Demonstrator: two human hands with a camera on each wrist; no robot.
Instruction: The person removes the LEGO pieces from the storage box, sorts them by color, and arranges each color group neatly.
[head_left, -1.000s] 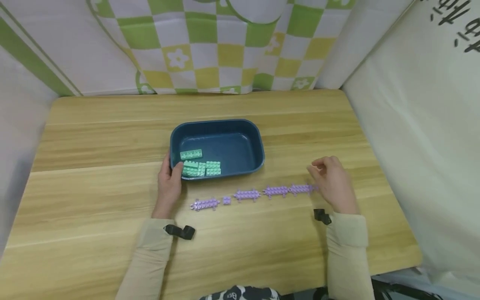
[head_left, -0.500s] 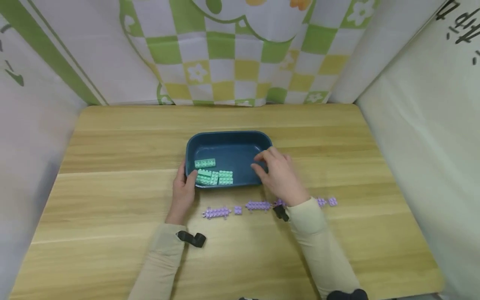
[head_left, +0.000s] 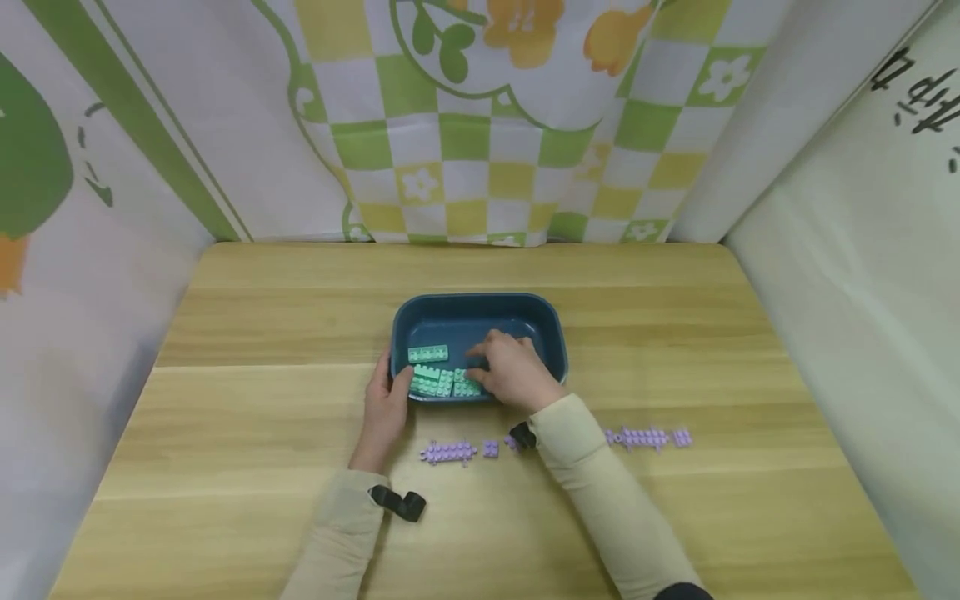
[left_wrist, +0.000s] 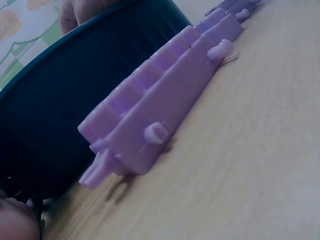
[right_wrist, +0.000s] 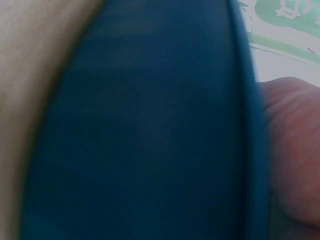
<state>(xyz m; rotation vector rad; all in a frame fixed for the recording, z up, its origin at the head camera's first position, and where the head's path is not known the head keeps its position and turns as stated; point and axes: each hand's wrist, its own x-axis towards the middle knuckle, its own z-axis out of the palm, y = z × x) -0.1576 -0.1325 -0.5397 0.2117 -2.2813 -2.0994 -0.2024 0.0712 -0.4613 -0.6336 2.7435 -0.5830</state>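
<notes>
A dark blue plastic bin [head_left: 480, 298] holds several mint-green toy bricks: one [head_left: 427, 354] lies apart, the others [head_left: 424, 382] cluster in the front left corner. My left hand [head_left: 386, 410] grips the bin's left end, thumb over the rim. Over the bin's front side reaches my right hand [head_left: 517, 372], thumb and forefinger spread beside the rightmost green brick [head_left: 462, 383]. The bin's wall [right_wrist: 150, 125] fills most of the right wrist view and hides the fingertips there. A lilac brick with side pegs [left_wrist: 150, 95] stands close to the bin in the left wrist view.
In front of the bin runs a row of lilac bricks: a long one [head_left: 448, 452], a small square one [head_left: 491, 449], another long one [head_left: 645, 437] and a small one [head_left: 682, 437]. My right forearm covers the row's middle. A checkered curtain [head_left: 465, 179] hangs behind the table [head_left: 300, 325].
My right hand has moved left from the end of the lilac row, over the bin, to the green bricks. The left hand keeps its grip. The head view has tilted up.
</notes>
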